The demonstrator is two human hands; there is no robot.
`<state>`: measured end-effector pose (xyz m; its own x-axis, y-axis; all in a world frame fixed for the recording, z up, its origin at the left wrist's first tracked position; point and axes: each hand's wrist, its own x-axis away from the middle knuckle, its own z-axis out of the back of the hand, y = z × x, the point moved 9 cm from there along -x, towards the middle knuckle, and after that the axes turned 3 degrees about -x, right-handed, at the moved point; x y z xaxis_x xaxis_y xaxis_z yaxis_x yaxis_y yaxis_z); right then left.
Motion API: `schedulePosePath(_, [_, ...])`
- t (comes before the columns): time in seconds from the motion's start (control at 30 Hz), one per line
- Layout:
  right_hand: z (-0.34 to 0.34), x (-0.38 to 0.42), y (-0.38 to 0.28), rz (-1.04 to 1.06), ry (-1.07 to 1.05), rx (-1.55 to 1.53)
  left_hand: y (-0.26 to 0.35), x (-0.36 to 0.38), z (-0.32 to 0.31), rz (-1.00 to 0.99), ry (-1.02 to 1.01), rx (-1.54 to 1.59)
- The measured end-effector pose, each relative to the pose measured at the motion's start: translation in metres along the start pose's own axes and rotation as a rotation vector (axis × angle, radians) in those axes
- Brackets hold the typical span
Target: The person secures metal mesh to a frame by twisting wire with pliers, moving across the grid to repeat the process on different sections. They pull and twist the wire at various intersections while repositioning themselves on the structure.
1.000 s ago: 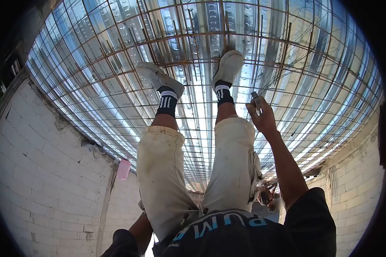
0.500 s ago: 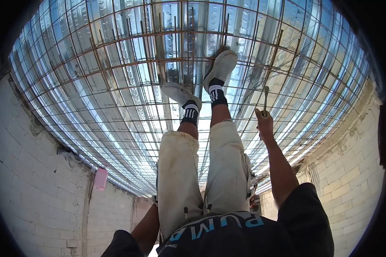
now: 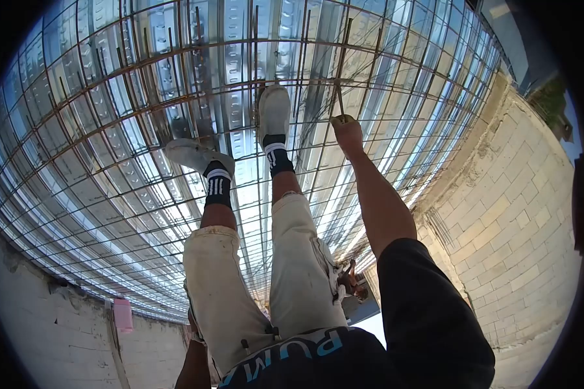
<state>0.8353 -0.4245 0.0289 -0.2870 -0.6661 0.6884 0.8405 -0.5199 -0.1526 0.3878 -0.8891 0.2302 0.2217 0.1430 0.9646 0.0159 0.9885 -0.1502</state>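
My right hand (image 3: pixel 348 133) is closed around a slim metal hand tool (image 3: pixel 340 100) with a long shank. Its far end overlaps the crossing rebar rods and tie wires of the steel mesh (image 3: pixel 336 80); the exact kind of tool is too small to make out. My left hand (image 3: pixel 192 320) hangs low beside my left thigh, above a band at the wrist, and its fingers are hidden behind the leg. My two grey shoes (image 3: pixel 276 109) stand on the mesh over ribbed metal decking (image 3: pixel 237 139).
Block walls rise on the right (image 3: pixel 506 227) and left (image 3: pixel 58 330). A pink object (image 3: pixel 122 316) hangs on the left wall. Behind my right leg, another person (image 3: pixel 352 283) shows small in the distance. Rebar rods and loose wires criss-cross the floor.
My view has turned to the right. My right arm has stretched further forward, bringing the tool from clear above the mesh to a rod crossing. My left hand stays low by the thigh.
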Motion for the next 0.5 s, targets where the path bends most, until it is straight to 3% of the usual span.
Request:
schedulePosePath(0.1, [-0.006,-0.06,-0.031,0.024,0.033,-0.137,0.146,-0.073,-0.045,-0.272,0.033,-0.062])
schedulePosePath(0.17, [-0.01,-0.096,-0.052,0.037,0.042,-0.204,0.227,-0.125,-0.081,-0.35,0.067,-0.084])
schedulePosePath(0.23, [-0.02,-0.129,-0.065,0.114,0.101,-0.251,0.268,-0.164,-0.103,-0.329,0.101,-0.092])
schedulePosePath(0.27, [-0.03,-0.144,-0.059,0.039,0.115,-0.245,0.273,-0.178,-0.11,-0.301,0.112,-0.095])
schedulePosePath(0.33, [-0.057,-0.172,-0.047,-0.11,0.129,-0.233,0.251,-0.19,-0.115,-0.226,0.138,-0.089])
schedulePosePath(0.37, [-0.078,-0.192,-0.035,-0.049,0.101,-0.349,0.224,-0.185,-0.112,-0.18,0.155,-0.085])
schedulePosePath(0.43, [-0.099,-0.182,-0.046,-0.158,0.03,-0.724,0.133,-0.147,-0.1,-0.058,0.186,-0.07])
schedulePosePath(0.5, [-0.097,-0.152,-0.07,-0.149,0.02,-0.861,0.027,-0.072,-0.084,0.085,0.21,-0.036])
